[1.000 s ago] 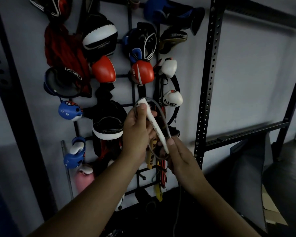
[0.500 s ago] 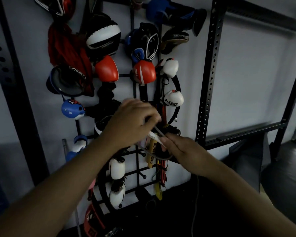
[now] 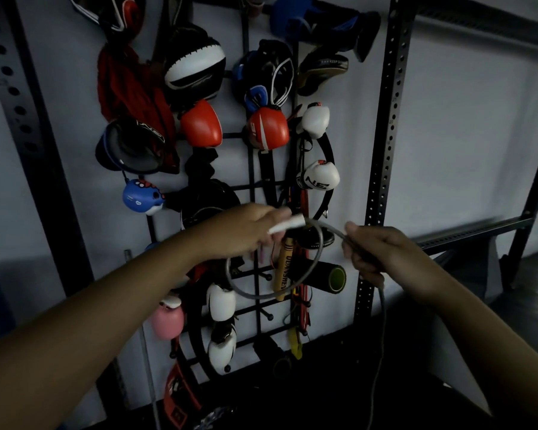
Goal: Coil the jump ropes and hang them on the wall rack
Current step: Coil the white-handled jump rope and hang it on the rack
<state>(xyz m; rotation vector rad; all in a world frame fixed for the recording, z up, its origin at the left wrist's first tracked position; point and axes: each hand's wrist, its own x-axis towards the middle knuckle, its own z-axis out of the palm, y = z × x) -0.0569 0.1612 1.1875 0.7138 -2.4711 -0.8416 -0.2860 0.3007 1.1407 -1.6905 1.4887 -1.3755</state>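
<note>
My left hand (image 3: pixel 246 232) grips the white handle (image 3: pixel 288 226) of a jump rope, the handle pointing right. The grey rope (image 3: pixel 271 294) runs from the handle's tip in one loop hanging below both hands. My right hand (image 3: pixel 378 251) is closed on the rope to the right of the handle, and the rest of the cord (image 3: pixel 382 330) drops from it toward the dark floor. Both hands are in front of the black wall rack (image 3: pixel 255 187), about level with its middle rungs.
The rack is crowded with red, white, blue and pink boxing gloves (image 3: pixel 267 128), pads and headgear. A yellow-labelled handle (image 3: pixel 283 268) and a black foam roller (image 3: pixel 328 276) hang behind the loop. Bare pegs (image 3: pixel 269 316) show lower down. A black perforated upright (image 3: pixel 382 150) stands to the right.
The hands have moved apart: my right hand slid rightward along the rope, opening a larger loop below. The white handle now points right from my left hand.
</note>
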